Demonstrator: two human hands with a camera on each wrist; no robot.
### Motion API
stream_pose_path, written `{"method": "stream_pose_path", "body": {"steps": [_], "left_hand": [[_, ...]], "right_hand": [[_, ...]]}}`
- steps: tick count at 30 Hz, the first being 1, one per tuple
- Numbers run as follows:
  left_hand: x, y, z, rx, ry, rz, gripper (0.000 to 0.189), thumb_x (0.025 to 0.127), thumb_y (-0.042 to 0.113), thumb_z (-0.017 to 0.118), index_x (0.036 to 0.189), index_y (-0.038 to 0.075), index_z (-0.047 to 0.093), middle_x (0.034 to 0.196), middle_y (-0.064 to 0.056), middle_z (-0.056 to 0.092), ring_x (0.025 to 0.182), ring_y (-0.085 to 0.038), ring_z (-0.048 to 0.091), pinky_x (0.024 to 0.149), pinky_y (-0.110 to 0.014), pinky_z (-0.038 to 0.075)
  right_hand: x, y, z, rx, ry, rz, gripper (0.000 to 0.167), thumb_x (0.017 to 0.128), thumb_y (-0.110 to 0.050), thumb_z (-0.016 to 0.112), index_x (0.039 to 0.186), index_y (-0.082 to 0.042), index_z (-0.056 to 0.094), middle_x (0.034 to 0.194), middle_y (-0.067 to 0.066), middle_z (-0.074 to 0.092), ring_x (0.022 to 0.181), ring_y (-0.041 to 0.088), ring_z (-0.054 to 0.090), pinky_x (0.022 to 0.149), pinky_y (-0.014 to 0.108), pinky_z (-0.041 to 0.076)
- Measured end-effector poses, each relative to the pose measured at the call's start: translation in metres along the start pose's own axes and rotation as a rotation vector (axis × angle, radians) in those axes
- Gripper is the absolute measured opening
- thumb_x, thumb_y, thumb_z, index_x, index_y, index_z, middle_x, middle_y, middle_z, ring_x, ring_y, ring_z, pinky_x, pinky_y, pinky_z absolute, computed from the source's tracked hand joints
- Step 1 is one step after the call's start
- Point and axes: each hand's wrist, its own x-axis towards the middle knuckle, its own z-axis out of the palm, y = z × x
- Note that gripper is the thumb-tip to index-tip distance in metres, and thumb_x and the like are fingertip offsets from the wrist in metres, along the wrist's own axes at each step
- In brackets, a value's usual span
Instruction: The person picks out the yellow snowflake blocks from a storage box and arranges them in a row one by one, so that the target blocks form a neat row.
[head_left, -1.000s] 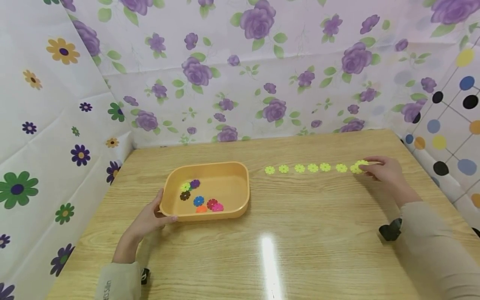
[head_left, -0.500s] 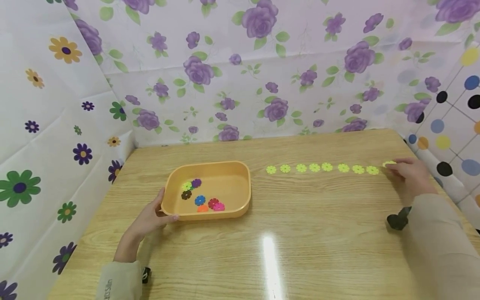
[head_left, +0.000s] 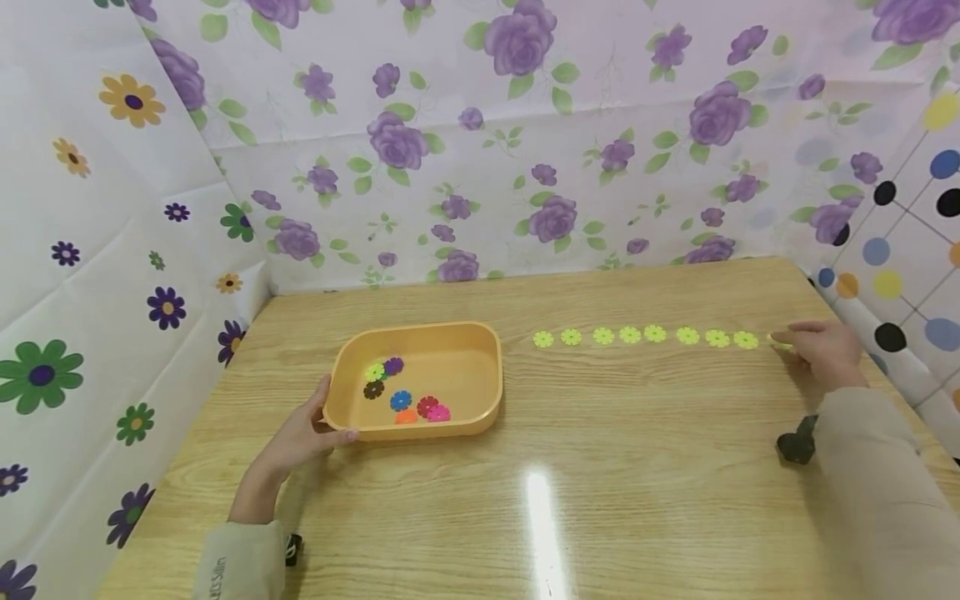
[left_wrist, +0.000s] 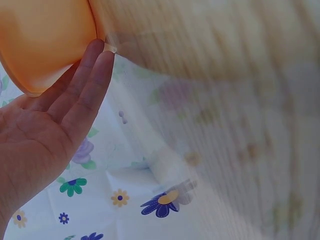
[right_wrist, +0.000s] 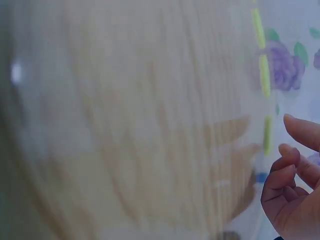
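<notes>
My left hand grips the left front corner of a shallow orange plastic tray, thumb along the front side; in the left wrist view its fingers lie long against the tray's wall. Far to the right, my right hand hovers just over a yellow snowflake disc, its fingers partly hiding it. The right wrist view has thumb and index finger apart with nothing between them, and a yellow disc edge-on on the table beside them. Several yellow discs form a row leftward from there.
Inside the tray lie several loose discs: a blue one, a brown one, an orange one, plus yellow, purple, red and pink. The wooden table meets a flowered cloth at its back edge. Patterned cloth also hangs at both sides.
My right hand has moved right, set a yellow disc down in the row, then lowered another at the row's right end and let it go. My left hand stays at the tray.
</notes>
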Motion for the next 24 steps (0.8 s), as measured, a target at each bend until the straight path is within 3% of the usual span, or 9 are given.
{"method": "stream_pose_path", "body": {"steps": [4, 11, 17, 24], "left_hand": [[0.0, 0.0, 0.0, -0.011, 0.0, 0.01, 0.103, 0.079, 0.025, 0.072, 0.144, 0.001, -0.004, 0.142, -0.033, 0.02, 0.105, -0.037, 0.052, 0.076, -0.028, 0.048], [0.0, 0.0, 0.0, -0.016, 0.004, 0.017, 0.103, 0.079, 0.024, 0.072, 0.145, 0.001, -0.004, 0.141, -0.033, 0.021, 0.104, -0.037, 0.053, 0.074, -0.026, 0.048], [0.0, -0.002, 0.001, -0.034, 0.003, 0.015, 0.103, 0.079, 0.023, 0.072, 0.145, 0.002, -0.004, 0.139, -0.034, 0.026, 0.102, -0.036, 0.053, 0.068, -0.026, 0.048], [0.0, 0.0, 0.001, -0.037, -0.007, 0.003, 0.102, 0.08, 0.023, 0.071, 0.144, 0.001, -0.005, 0.14, -0.034, 0.023, 0.102, -0.037, 0.053, 0.067, -0.028, 0.048]], "right_hand": [[-0.008, -0.014, 0.009, -0.033, 0.001, -0.022, 0.078, 0.078, -0.049, 0.064, 0.133, 0.002, 0.043, 0.104, 0.006, 0.049, 0.075, 0.01, 0.046, 0.061, 0.025, 0.043], [-0.031, -0.044, 0.035, -0.074, -0.009, -0.154, 0.07, 0.083, -0.049, 0.058, 0.129, 0.003, 0.048, 0.12, 0.02, 0.048, 0.071, 0.015, 0.049, 0.058, 0.03, 0.045], [-0.048, -0.068, 0.055, -0.095, -0.027, -0.265, 0.065, 0.085, -0.048, 0.057, 0.126, 0.002, 0.052, 0.1, 0.018, 0.056, 0.073, 0.024, 0.055, 0.061, 0.035, 0.048], [-0.064, -0.096, 0.082, -0.081, -0.051, -0.364, 0.055, 0.084, -0.042, 0.062, 0.121, -0.001, 0.057, 0.083, 0.013, 0.058, 0.063, 0.024, 0.052, 0.052, 0.035, 0.043]]}}
